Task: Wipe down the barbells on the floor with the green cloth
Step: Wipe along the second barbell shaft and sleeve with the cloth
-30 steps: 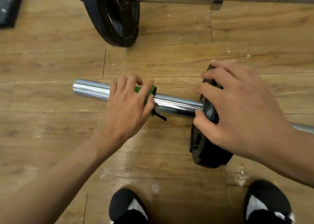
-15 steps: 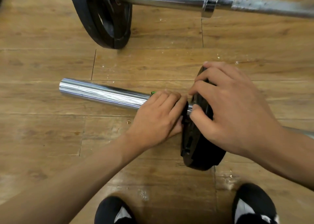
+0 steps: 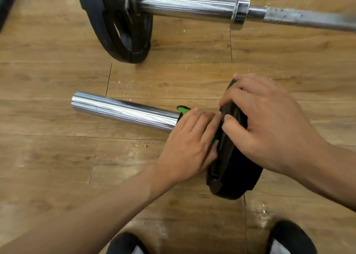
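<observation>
Two black shoes (image 3: 289,240) are showing at the near edge of the wooden floor (image 3: 48,157). Just beyond, the left hand (image 3: 189,147) is pressing the green cloth (image 3: 182,110) around the near barbell (image 3: 123,112), fingers together and curled over it, right against the small black plate (image 3: 237,176). The right hand (image 3: 264,126) is gripping that plate's upper rim, fingers spread. The sleeve's long axis is running left to right, its free end pointing left. Farther off, a second barbell (image 3: 192,5) is lying roughly parallel, carrying a large black plate (image 3: 115,22)
</observation>
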A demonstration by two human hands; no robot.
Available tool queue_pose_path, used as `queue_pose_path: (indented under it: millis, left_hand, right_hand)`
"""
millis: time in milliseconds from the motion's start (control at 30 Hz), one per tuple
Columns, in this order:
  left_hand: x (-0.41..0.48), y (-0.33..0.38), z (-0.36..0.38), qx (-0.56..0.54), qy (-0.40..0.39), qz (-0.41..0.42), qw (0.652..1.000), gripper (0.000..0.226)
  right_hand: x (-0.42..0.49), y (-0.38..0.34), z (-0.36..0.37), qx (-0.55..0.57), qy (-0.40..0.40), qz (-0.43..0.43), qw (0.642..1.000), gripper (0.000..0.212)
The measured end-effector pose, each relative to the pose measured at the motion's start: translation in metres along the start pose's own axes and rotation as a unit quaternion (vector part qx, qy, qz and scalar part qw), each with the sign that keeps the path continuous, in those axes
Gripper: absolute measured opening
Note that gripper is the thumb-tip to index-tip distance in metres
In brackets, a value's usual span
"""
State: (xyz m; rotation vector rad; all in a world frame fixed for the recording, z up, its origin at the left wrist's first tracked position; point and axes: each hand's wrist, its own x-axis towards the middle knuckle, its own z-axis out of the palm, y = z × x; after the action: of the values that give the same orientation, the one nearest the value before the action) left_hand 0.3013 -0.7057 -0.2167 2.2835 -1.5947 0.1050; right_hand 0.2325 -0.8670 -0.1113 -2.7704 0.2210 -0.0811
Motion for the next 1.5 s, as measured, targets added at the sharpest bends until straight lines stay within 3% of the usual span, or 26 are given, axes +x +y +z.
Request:
queue_pose_path:
  millis: [67,167,300,433,533,667,800,1000,1133,1367,1500]
  left_hand:
    - [-0.007,-0.019,-0.011,0.048,-0.034,0.008,0.998,0.057]
    - [-0.018,-0.054,-0.028,0.132,-0.071,-0.06,0.987,0.062]
    - [-0.001,-0.04,-0.025,0.129,-0.073,-0.143,0.979,0.06]
    - [0.033,-0.015,-0.004,0.079,-0.031,-0.061,0.995,0.043]
    - [0.036,-0.031,-0.005,0.082,-0.011,-0.033,0.996,0.053]
    - [0.029,-0.064,-0.019,0.15,-0.036,-0.121,0.981,0.059]
    - [0.036,-0.082,-0.026,0.132,-0.029,-0.185,0.974,0.055]
    - [0.053,-0.026,0.004,0.079,-0.03,-0.078,0.993,0.051]
    - [0.053,-0.043,0.0,0.114,-0.037,-0.025,0.993,0.058]
    - [0.018,-0.114,-0.014,0.17,0.014,-0.109,0.979,0.073]
    - [0.021,-0.107,-0.01,0.139,0.027,-0.135,0.981,0.073]
  right_hand:
    - [0.003,0.006,-0.002,0.008,-0.013,-0.004,1.0,0.047]
    - [0.013,0.01,-0.006,0.034,-0.032,0.014,0.999,0.051]
    - [0.026,0.009,-0.008,0.056,-0.016,0.07,0.996,0.052]
    - [0.02,0.004,-0.012,-0.049,0.033,0.083,0.995,0.045]
    - [0.004,-0.005,-0.003,-0.103,0.017,0.079,0.991,0.051]
    - [0.007,0.002,-0.003,-0.045,0.006,0.089,0.995,0.063]
    - [0.033,0.009,-0.013,-0.002,-0.021,0.127,0.992,0.069]
    - [0.059,0.021,-0.017,0.025,-0.009,0.152,0.988,0.061]
    - [0.059,0.027,-0.018,0.033,-0.012,0.143,0.989,0.059]
    - [0.056,0.029,-0.016,0.053,-0.009,0.14,0.989,0.057]
    - [0.057,0.024,-0.015,0.05,-0.002,0.149,0.988,0.057]
